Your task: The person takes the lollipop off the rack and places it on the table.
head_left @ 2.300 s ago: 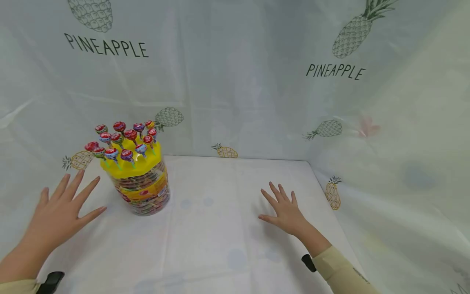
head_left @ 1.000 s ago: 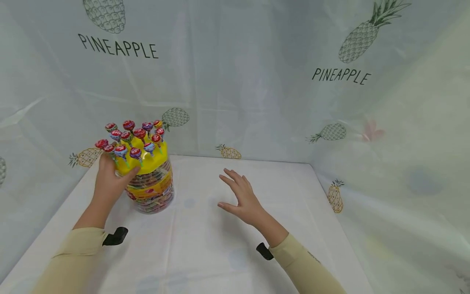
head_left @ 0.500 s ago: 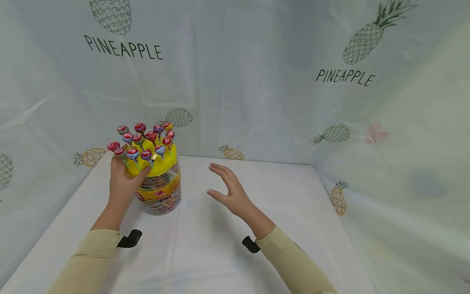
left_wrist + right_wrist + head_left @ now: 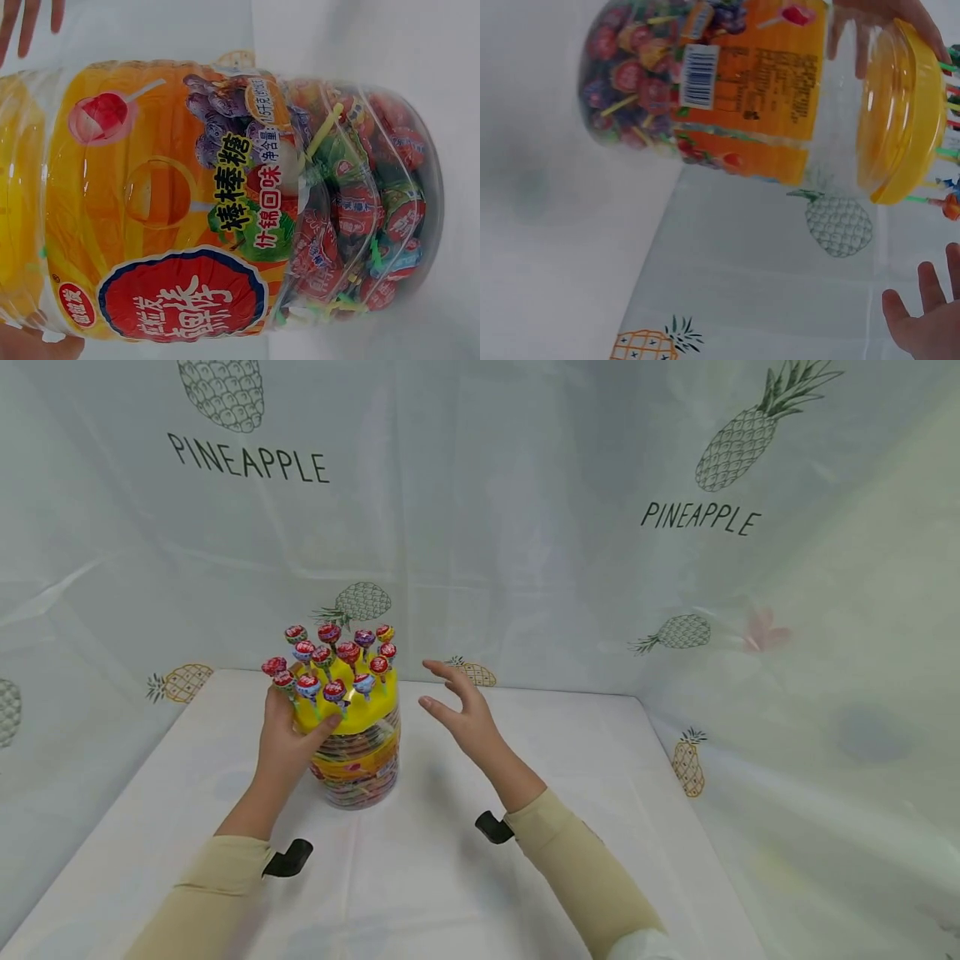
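Note:
A clear plastic jar (image 4: 356, 768) of wrapped lollipops stands upright on the white table, left of centre in the head view. Its yellow lid (image 4: 371, 714) carries several lollipops (image 4: 348, 653) stuck in by their sticks. My left hand (image 4: 288, 743) grips the jar's upper part from the left, thumb at the front, other fingers mostly hidden behind. An orange label (image 4: 172, 202) with fruit pictures wraps the jar in the left wrist view. To the right of the jar my right hand (image 4: 470, 718) is held up, fingers spread and apart from it.
The white table (image 4: 420, 877) has its back edge against a hanging sheet (image 4: 510, 568) printed with pineapples. More of that sheet rises along the right side. Black wrist mounts (image 4: 288, 858) sit on both cuffs.
From beside the jar, my left hand has reached in and gripped its top; the jar has moved right with it. My right hand has come left and up, closer to the jar.

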The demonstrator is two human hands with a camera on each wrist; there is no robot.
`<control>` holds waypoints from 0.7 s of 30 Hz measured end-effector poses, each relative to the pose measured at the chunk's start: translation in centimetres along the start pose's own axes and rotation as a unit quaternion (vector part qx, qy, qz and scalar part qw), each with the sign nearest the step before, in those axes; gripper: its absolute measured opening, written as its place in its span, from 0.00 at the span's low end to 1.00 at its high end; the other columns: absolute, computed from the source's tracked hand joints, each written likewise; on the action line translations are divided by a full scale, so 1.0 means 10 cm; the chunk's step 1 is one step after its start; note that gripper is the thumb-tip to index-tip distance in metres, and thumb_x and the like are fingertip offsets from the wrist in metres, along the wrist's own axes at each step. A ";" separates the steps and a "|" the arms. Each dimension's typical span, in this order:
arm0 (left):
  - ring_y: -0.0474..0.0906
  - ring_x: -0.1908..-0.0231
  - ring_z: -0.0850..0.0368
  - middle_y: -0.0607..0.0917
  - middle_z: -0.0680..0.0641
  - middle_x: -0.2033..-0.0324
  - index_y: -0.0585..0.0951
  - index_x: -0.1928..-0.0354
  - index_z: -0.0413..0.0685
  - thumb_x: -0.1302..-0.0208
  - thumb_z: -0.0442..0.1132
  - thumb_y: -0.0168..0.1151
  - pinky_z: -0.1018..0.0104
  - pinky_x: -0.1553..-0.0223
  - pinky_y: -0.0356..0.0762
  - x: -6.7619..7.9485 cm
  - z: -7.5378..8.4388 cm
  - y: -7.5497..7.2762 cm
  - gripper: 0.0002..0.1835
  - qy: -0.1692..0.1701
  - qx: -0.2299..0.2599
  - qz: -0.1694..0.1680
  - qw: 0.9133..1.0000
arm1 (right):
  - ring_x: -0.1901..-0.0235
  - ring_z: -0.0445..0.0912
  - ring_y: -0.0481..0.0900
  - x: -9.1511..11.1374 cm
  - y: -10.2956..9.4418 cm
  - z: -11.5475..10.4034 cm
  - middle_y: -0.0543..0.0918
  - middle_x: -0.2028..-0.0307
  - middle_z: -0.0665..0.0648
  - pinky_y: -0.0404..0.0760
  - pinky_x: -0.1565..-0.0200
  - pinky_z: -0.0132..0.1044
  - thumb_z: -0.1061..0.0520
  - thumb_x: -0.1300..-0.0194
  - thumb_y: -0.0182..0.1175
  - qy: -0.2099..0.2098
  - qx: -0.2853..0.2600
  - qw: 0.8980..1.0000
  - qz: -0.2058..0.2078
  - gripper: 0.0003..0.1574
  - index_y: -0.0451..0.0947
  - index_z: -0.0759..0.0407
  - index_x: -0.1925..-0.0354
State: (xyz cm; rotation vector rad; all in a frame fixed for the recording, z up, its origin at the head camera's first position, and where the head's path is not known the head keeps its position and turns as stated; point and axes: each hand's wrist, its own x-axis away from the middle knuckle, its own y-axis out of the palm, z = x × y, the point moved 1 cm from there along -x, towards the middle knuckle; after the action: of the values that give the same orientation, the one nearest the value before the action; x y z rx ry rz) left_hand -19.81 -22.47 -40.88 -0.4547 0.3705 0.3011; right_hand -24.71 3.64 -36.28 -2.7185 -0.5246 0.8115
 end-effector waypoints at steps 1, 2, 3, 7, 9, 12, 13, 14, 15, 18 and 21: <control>0.56 0.32 0.44 0.56 0.41 0.32 0.46 0.24 0.61 0.37 0.49 0.66 0.39 0.36 0.61 0.00 0.00 0.01 0.48 0.001 0.004 -0.003 1.000 | 0.33 0.48 0.62 -0.04 -0.01 0.00 0.68 0.33 0.57 0.60 0.32 0.49 0.58 0.31 0.59 0.005 -0.009 1.000 0.001 0.31 0.66 0.59 0.32; 0.56 0.32 0.44 0.55 0.41 0.32 0.46 0.23 0.61 0.37 0.49 0.66 0.38 0.36 0.60 0.00 0.00 0.02 0.48 0.002 0.007 -0.006 1.000 | 0.34 0.48 0.63 -0.08 -0.01 -0.01 0.69 0.34 0.57 0.60 0.32 0.48 0.58 0.31 0.59 0.009 -0.017 1.000 0.001 0.30 0.67 0.59 0.33; 0.55 0.31 0.43 0.55 0.40 0.32 0.46 0.23 0.62 0.36 0.49 0.66 0.37 0.36 0.58 0.00 0.00 0.03 0.48 0.003 0.011 -0.008 1.000 | 0.34 0.48 0.64 -0.13 -0.01 -0.02 0.70 0.34 0.57 0.61 0.32 0.47 0.59 0.31 0.58 0.012 -0.027 1.000 0.000 0.29 0.68 0.59 0.33; 0.51 0.30 0.43 0.53 0.41 0.30 0.46 0.23 0.64 0.36 0.48 0.65 0.33 0.35 0.53 0.01 -0.01 0.03 0.47 0.004 0.019 -0.010 1.000 | 0.37 0.43 0.68 -0.29 -0.02 -0.05 0.72 0.37 0.52 0.65 0.34 0.44 0.56 0.30 0.57 0.031 -0.062 0.998 -0.008 0.26 0.70 0.57 0.35; 0.49 0.29 0.43 0.52 0.42 0.29 0.47 0.23 0.65 0.36 0.48 0.65 0.32 0.35 0.51 0.01 -0.01 0.03 0.46 0.005 0.021 -0.010 1.000 | 0.38 0.43 0.69 -0.36 -0.02 -0.06 0.72 0.37 0.51 0.68 0.36 0.43 0.55 0.29 0.57 0.041 -0.078 0.996 -0.012 0.26 0.71 0.56 0.35; 0.48 0.29 0.44 0.52 0.43 0.29 0.48 0.23 0.66 0.35 0.49 0.64 0.31 0.35 0.49 0.01 -0.02 0.04 0.45 0.007 0.025 -0.006 1.000 | 0.38 0.44 0.69 -0.45 0.00 -0.07 0.73 0.37 0.51 0.70 0.37 0.43 0.56 0.29 0.56 0.056 -0.101 0.993 -0.019 0.25 0.72 0.56 0.36; 0.48 0.29 0.45 0.52 0.43 0.29 0.48 0.23 0.67 0.35 0.48 0.64 0.32 0.34 0.48 0.02 -0.02 0.05 0.45 0.008 0.030 -0.004 1.000 | 0.37 0.44 0.69 -0.47 0.01 -0.07 0.73 0.37 0.51 0.70 0.37 0.43 0.56 0.29 0.55 0.061 -0.106 0.992 -0.023 0.25 0.72 0.56 0.36; 0.48 0.29 0.45 0.53 0.43 0.29 0.49 0.23 0.66 0.35 0.48 0.63 0.32 0.34 0.48 0.02 -0.02 0.05 0.44 0.008 0.034 -0.002 0.999 | 0.37 0.45 0.68 -0.49 0.03 -0.06 0.73 0.37 0.52 0.69 0.37 0.44 0.57 0.29 0.54 0.063 -0.115 0.991 -0.028 0.25 0.72 0.57 0.36; 0.48 0.29 0.46 0.53 0.44 0.29 0.49 0.23 0.67 0.35 0.48 0.63 0.33 0.33 0.47 0.03 -0.03 0.06 0.44 0.006 0.037 0.001 0.999 | 0.36 0.45 0.68 -0.51 0.04 -0.06 0.72 0.36 0.52 0.69 0.37 0.45 0.58 0.29 0.54 0.066 -0.120 0.990 -0.033 0.25 0.72 0.58 0.35; 0.48 0.29 0.47 0.53 0.44 0.29 0.50 0.24 0.66 0.35 0.48 0.63 0.34 0.33 0.47 0.05 -0.04 0.08 0.43 0.001 0.041 0.009 0.999 | 0.37 0.44 0.68 -0.56 0.10 -0.05 0.73 0.37 0.50 0.70 0.38 0.44 0.59 0.30 0.52 0.073 -0.125 0.988 -0.047 0.25 0.72 0.56 0.35; 0.48 0.29 0.47 0.53 0.45 0.29 0.49 0.24 0.66 0.35 0.48 0.63 0.35 0.32 0.47 0.07 -0.04 0.09 0.44 -0.008 0.042 0.013 0.999 | 0.39 0.41 0.69 -0.58 0.15 -0.05 0.75 0.38 0.48 0.73 0.41 0.43 0.60 0.31 0.51 0.067 -0.123 0.989 -0.050 0.26 0.72 0.54 0.35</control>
State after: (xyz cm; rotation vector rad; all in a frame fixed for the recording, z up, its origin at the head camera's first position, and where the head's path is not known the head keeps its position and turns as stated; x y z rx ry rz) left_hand -19.60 -21.77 -41.88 -0.3642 0.3724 0.3128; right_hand -28.52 -0.13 -33.63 -2.9139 -0.7710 0.5672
